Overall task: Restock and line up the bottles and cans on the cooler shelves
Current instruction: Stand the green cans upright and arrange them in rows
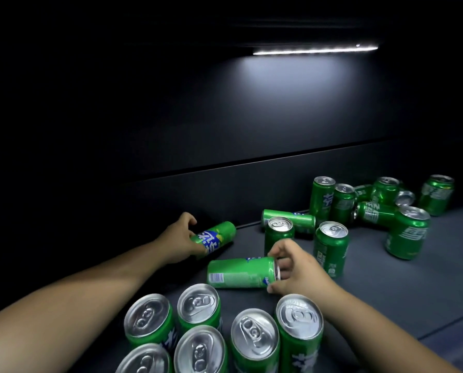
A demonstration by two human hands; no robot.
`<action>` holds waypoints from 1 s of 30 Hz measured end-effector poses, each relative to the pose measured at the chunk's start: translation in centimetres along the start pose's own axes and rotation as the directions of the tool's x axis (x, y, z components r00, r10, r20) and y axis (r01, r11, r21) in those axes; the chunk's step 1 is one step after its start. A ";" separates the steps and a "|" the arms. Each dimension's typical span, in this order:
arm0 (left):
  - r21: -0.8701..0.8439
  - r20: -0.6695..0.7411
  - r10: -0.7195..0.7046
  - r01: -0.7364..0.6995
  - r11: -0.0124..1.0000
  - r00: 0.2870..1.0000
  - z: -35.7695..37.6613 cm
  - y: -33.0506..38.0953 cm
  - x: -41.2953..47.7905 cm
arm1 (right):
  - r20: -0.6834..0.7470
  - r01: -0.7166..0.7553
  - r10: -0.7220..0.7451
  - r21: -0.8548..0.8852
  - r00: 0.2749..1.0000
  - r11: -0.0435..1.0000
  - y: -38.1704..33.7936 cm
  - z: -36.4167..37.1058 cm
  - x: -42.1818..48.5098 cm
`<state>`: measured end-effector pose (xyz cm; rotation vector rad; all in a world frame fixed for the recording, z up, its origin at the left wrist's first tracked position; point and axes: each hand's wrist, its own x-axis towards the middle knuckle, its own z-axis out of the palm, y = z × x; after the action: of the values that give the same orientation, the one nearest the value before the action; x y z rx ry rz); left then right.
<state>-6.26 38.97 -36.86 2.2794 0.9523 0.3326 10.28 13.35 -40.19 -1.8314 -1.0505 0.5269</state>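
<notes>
Both forearms reach forward over the dark shelf (413,278). The left hand (180,238) curls fingers and thumb round a green can (217,236) lying on its side, far end pointing to 2 o'clock. The right hand (292,267), at 4 o'clock from the left, grips the lid end of a second toppled can (241,272) lying crosswise. Six upright cans (198,305) cluster at 6 o'clock; a jumbled heap (381,208) sits at 2 o'clock

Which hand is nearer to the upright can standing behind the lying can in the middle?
Right. The right hand grips the end of the middle lying can, just in front of the upright can; the left hand holds another lying can farther left.
</notes>
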 end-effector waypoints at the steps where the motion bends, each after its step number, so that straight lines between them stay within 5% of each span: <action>1: -0.014 -0.007 0.012 -0.012 1.000 1.000 -0.6 0.2 -0.3 | -0.017 0.019 -0.019 -0.008 1.000 1.000 -0.5 -0.3 0.0; 9: -0.027 -0.058 0.167 -0.169 0.985 0.984 -3.8 3.5 -3.1 | -0.039 0.166 -0.169 -0.076 0.985 0.983 -5.6 -3.0 0.5; 16: 0.081 0.037 0.277 -0.279 0.957 0.960 -3.6 8.3 -5.7 | 0.047 0.205 -0.200 -0.207 0.979 0.957 -7.8 -4.4 1.1; 25: 0.232 0.147 0.209 -0.239 0.943 0.967 -2.6 12.6 -8.7 | 0.190 0.243 -0.173 -0.459 0.967 0.855 -9.0 -5.6 1.8; 30: 0.277 0.106 0.153 -0.177 0.945 0.982 -1.9 13.3 -9.8 | 0.338 0.290 -0.166 -0.359 0.927 0.887 -9.3 -6.5 2.0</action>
<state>-6.75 25.78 -26.73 2.6235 0.8105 0.1773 11.95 13.59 -28.83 -1.9783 -1.6654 0.4755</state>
